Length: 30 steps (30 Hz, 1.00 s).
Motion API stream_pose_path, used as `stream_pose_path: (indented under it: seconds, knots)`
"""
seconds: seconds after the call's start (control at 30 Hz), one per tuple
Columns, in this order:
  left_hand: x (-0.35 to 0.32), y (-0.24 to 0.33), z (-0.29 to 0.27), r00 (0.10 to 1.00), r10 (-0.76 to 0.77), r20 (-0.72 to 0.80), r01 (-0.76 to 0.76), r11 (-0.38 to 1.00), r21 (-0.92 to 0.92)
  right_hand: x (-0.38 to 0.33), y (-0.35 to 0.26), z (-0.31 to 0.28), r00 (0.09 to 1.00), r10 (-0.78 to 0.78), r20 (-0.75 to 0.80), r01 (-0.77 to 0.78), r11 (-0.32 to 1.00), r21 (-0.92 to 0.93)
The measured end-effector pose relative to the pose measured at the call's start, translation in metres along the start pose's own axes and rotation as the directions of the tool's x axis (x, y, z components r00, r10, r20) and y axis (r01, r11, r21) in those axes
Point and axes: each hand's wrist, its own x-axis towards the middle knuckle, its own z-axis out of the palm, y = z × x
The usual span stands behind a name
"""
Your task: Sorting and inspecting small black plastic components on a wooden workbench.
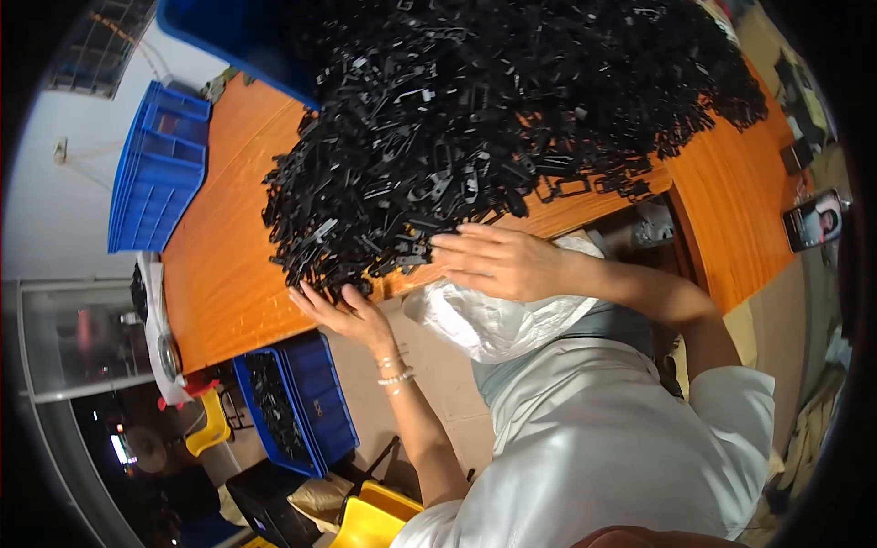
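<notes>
A large heap of small black plastic parts (493,110) covers much of the orange wooden table (215,301). At the heap's near left edge, my left hand (352,318) has its fingers spread, with the tips against the loose parts. My right hand (498,262) lies palm down at the near edge, fingers stretched toward the left and touching the parts. Neither hand visibly holds anything, though the right palm is hidden. Below the right hand, a crumpled white plastic bag (502,324) rests across my lap.
A blue crate (228,36) leans over the heap's far left; another blue crate (160,169) stands at the table's left edge. Below are a blue bin (324,402) holding black parts and a yellow bin (375,519). A phone (813,222) is at right.
</notes>
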Motion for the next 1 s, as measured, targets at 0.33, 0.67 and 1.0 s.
stream_pose_path:
  seconds: [0.33,0.67,1.0]
  knots:
    - [-0.032,0.161,0.063,0.763,0.486,0.427,-0.074,0.721,-0.689,-0.112,-0.008,-0.068,0.239,0.882,-0.405,-0.905,0.354,0.236]
    - [-0.044,0.230,0.122,0.555,0.689,0.465,-0.191,0.650,-0.736,-0.150,0.016,-0.084,0.281,0.880,-0.382,-0.959,0.274,-0.074]
    - [-0.068,0.245,0.145,0.566,0.742,0.358,-0.308,0.594,-0.743,-0.151,0.025,-0.089,0.408,0.842,-0.352,-0.910,0.403,-0.092]
